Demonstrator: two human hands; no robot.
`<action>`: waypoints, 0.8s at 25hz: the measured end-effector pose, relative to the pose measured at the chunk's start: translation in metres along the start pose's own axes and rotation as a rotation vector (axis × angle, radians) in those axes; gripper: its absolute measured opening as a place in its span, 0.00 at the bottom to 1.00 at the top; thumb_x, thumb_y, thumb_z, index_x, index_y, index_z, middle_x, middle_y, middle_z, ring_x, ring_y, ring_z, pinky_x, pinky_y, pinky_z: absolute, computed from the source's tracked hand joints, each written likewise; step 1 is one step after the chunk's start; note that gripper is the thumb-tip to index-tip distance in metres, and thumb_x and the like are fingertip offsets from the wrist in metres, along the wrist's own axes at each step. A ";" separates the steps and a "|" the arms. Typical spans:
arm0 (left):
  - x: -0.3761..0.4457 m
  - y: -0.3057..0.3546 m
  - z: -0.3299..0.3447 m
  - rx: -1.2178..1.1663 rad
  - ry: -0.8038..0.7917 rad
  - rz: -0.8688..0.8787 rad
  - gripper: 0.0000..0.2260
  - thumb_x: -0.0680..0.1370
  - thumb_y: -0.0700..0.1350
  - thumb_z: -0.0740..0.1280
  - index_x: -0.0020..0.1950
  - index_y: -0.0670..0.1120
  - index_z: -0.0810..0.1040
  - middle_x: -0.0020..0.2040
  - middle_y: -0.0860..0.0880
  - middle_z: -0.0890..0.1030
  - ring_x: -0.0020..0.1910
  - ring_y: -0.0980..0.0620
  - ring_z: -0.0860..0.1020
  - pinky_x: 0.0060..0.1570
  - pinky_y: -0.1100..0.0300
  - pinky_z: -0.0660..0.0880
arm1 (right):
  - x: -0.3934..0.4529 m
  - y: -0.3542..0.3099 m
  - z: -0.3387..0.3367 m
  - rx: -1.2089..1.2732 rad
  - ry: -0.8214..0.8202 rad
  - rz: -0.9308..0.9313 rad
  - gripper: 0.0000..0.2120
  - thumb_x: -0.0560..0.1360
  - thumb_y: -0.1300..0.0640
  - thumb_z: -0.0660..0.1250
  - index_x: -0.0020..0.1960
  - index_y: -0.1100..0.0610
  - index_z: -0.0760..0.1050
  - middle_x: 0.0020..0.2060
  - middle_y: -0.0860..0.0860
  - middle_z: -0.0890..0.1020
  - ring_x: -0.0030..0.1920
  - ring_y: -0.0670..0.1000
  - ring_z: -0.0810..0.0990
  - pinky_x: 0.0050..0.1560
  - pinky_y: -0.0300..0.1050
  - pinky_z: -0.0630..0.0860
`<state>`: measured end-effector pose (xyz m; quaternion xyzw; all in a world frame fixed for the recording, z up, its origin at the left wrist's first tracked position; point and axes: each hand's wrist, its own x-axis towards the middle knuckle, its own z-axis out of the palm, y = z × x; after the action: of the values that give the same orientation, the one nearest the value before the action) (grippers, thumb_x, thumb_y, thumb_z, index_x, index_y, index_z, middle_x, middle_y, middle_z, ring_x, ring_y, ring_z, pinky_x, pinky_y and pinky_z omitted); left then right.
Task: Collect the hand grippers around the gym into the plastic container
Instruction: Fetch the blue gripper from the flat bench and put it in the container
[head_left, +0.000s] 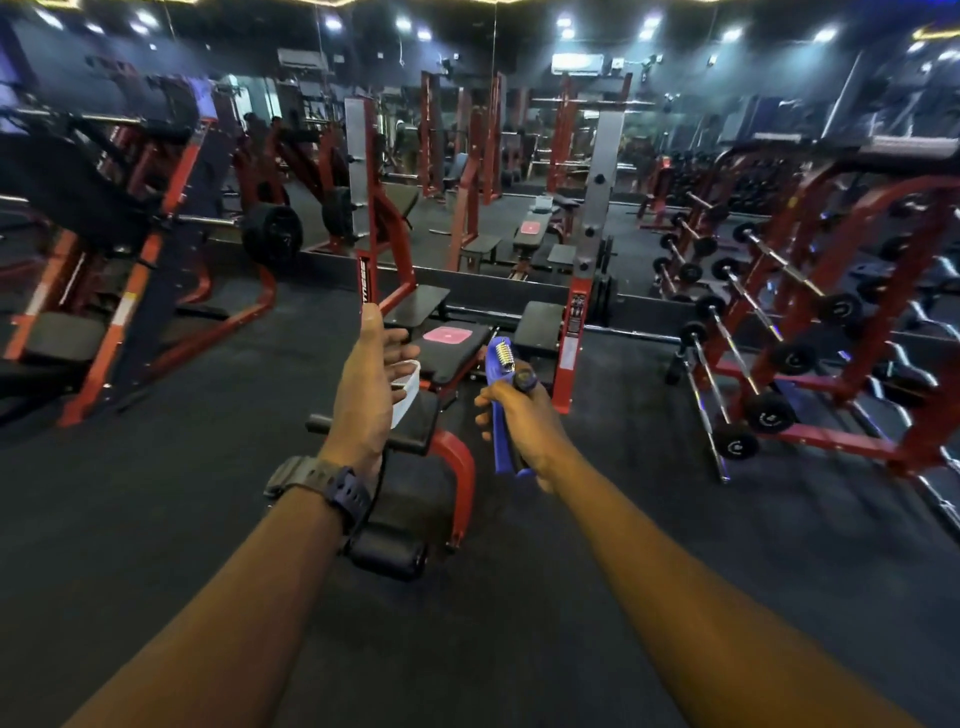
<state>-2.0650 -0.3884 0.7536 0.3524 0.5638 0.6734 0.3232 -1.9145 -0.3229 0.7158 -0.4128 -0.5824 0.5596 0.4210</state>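
My right hand (524, 421) grips a blue hand gripper (503, 410) with a metal spring on top, held upright above the floor. My left hand (363, 384) is stretched forward with straight fingers, a dark watch on its wrist. Just beyond its palm a clear plastic container (408, 389) sits on the black pad of a red bench (452, 457); the hand hides most of the container. I cannot tell whether the hand touches it.
A pink lid (447, 335) lies on the bench pad farther ahead. Red weight machines (130, 260) stand at the left. A rack of barbells (769, 332) fills the right. A mirror wall (519, 156) runs behind. Dark rubber floor (208, 519) spreads around me.
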 end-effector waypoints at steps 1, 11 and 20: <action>0.033 -0.010 0.006 0.015 0.016 -0.001 0.31 0.80 0.68 0.49 0.60 0.46 0.78 0.58 0.45 0.83 0.54 0.50 0.80 0.58 0.50 0.74 | 0.037 0.008 0.001 0.004 -0.010 0.007 0.13 0.77 0.58 0.63 0.62 0.56 0.75 0.45 0.54 0.82 0.44 0.53 0.80 0.51 0.51 0.79; 0.259 -0.071 0.050 0.059 0.187 -0.071 0.33 0.78 0.71 0.48 0.63 0.48 0.77 0.59 0.47 0.82 0.56 0.51 0.79 0.60 0.49 0.73 | 0.322 0.055 0.013 -0.028 -0.153 0.128 0.12 0.76 0.59 0.64 0.55 0.64 0.77 0.39 0.54 0.80 0.38 0.51 0.78 0.39 0.44 0.76; 0.452 -0.148 0.021 0.032 0.268 -0.158 0.30 0.80 0.68 0.48 0.62 0.47 0.78 0.58 0.48 0.82 0.54 0.52 0.79 0.53 0.54 0.72 | 0.518 0.131 0.105 -0.131 -0.250 0.224 0.12 0.76 0.62 0.63 0.57 0.65 0.76 0.36 0.52 0.79 0.32 0.46 0.77 0.34 0.39 0.75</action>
<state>-2.2870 0.0220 0.6597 0.2189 0.6387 0.6777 0.2912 -2.1714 0.1427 0.5975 -0.4291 -0.6158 0.6107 0.2524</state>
